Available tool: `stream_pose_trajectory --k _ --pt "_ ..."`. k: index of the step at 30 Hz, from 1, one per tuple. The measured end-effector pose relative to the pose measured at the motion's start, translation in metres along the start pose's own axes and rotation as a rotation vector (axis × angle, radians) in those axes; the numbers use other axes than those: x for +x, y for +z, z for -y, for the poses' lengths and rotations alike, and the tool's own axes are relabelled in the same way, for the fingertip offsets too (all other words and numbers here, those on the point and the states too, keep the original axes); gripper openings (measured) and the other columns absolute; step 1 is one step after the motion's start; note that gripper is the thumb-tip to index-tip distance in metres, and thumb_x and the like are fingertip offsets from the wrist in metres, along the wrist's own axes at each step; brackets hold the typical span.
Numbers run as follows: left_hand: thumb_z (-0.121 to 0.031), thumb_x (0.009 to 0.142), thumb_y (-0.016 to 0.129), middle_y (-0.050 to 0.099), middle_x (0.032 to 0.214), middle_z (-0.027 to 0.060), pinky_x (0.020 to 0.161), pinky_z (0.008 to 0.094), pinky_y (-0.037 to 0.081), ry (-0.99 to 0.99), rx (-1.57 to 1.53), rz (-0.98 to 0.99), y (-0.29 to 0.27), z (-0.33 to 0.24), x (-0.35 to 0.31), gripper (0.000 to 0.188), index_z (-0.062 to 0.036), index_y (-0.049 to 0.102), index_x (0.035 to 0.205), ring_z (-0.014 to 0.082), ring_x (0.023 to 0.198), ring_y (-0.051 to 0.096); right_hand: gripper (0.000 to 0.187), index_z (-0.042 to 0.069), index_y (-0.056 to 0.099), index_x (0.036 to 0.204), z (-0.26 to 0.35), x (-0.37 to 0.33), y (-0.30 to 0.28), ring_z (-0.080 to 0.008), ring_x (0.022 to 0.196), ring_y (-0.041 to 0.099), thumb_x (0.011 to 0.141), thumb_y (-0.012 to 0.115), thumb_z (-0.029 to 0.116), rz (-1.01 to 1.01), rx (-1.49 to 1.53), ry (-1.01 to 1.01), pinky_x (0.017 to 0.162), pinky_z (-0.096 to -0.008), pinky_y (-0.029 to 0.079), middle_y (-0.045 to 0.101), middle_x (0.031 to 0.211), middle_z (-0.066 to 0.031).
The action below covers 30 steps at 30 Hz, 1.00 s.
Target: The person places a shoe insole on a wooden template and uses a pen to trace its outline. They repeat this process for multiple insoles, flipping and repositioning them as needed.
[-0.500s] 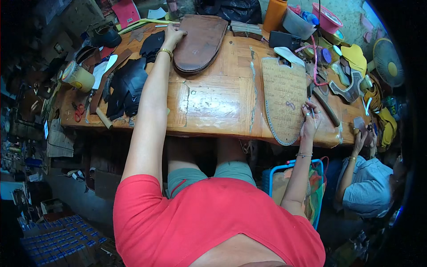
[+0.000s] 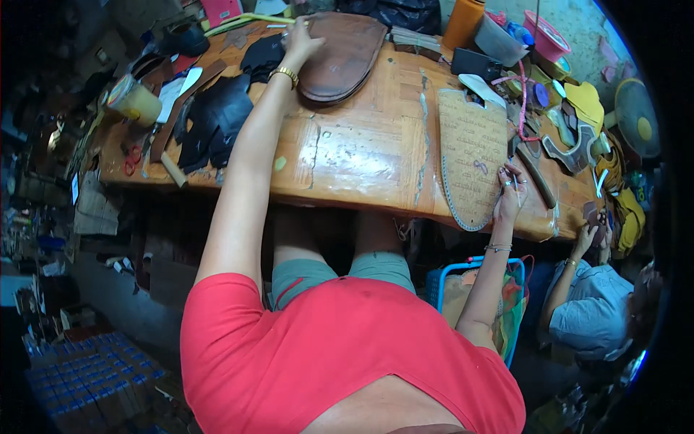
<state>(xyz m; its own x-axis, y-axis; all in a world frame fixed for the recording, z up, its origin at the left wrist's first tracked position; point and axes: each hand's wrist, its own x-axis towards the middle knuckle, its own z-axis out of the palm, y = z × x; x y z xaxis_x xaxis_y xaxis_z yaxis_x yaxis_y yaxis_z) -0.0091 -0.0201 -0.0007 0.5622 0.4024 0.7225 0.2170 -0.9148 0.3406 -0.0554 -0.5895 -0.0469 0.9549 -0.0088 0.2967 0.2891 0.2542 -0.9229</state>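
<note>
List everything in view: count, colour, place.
Wooden table: 1, brown, centre
Leather panels: stacked, count unclear, brown, table's far side
Rounded panel: 1, tan, table's right
Cut pieces: several, black, table's left
Scissors: 1 pair, red-handled, table's left end
Tub: 1, cream, table's left end
Cylindrical container: 1, orange, far side
Basin: 1, pink, far right
Fan: 1, yellowish centre, right
Co-worker: 1, light-blue top, right
Smaller clutter: uncountable
Left hand: 1, gold-coloured wristband, by leather panels
Right hand: 1, banded wrist, by rounded panel
</note>
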Motion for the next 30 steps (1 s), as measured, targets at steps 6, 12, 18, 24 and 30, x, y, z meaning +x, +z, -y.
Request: stream_pose_trajectory --k 6,12,18,24,30 --pt "-0.031 0.081 0.073 0.057 0.122 0.0102 0.095 0.0392 0.041 0.195 -0.618 0.323 -0.138 -0.025 -0.076 0.048 -0.0117 0.057 0.122 0.0202 0.114 0.052 0.023 -0.001 0.061 0.106 -0.014 0.009 -0.016 -0.0162 0.101 0.058 0.084 0.060 -0.010 0.033 -0.011 0.011 0.093 -0.0282 0.047 0.061 0.108 -0.0089" --pt "-0.019 0.086 0.067 0.062 0.102 0.0057 0.087 0.0340 0.044 -0.313 -0.834 0.483 -0.292 0.008 -0.215 0.031 -0.0060 0.060 0.114 0.0197 0.102 0.057 0.022 -0.004 0.062 0.104 -0.027 0.021 -0.025 -0.0167 0.096 0.059 0.083 0.061 -0.011 0.106 -0.117 -0.057 0.089 -0.0273 0.050 0.062 0.103 -0.0106" --pt "-0.023 0.084 0.071 0.065 0.110 0.0120 0.089 0.0343 0.050 -0.620 -0.248 0.468 -0.374 0.089 -0.416 0.043 -0.0034 0.058 0.120 0.0197 0.102 0.062 0.028 -0.006 0.059 0.111 -0.032 0.036 -0.033 -0.0174 0.096 0.060 0.083 0.062 -0.010 0.254 -0.302 -0.034 0.088 -0.0270 0.050 0.062 0.108 -0.0131" --pt "-0.061 0.068 0.072 0.040 0.139 0.0278 0.110 0.0463 0.030 -0.713 0.253 0.705 -0.391 0.066 -0.601 0.097 0.0073 0.043 0.131 0.0408 0.132 0.036 0.035 -0.004 0.056 0.118 -0.030 0.049 -0.019 -0.0190 0.096 0.061 0.084 0.065 -0.005 0.344 -0.393 0.029 0.084 -0.0290 0.052 0.062 0.111 -0.0135" --pt "-0.065 0.060 0.075 0.022 0.149 0.0280 0.108 0.0656 0.018 -0.851 0.377 0.588 -0.374 0.051 -0.623 0.114 0.0069 0.035 0.139 0.0471 0.140 0.014 0.037 -0.002 0.056 0.120 -0.024 0.045 -0.031 -0.0200 0.099 0.060 0.084 0.066 -0.002 0.314 -0.469 0.019 0.086 -0.0312 0.051 0.060 0.114 -0.0146"
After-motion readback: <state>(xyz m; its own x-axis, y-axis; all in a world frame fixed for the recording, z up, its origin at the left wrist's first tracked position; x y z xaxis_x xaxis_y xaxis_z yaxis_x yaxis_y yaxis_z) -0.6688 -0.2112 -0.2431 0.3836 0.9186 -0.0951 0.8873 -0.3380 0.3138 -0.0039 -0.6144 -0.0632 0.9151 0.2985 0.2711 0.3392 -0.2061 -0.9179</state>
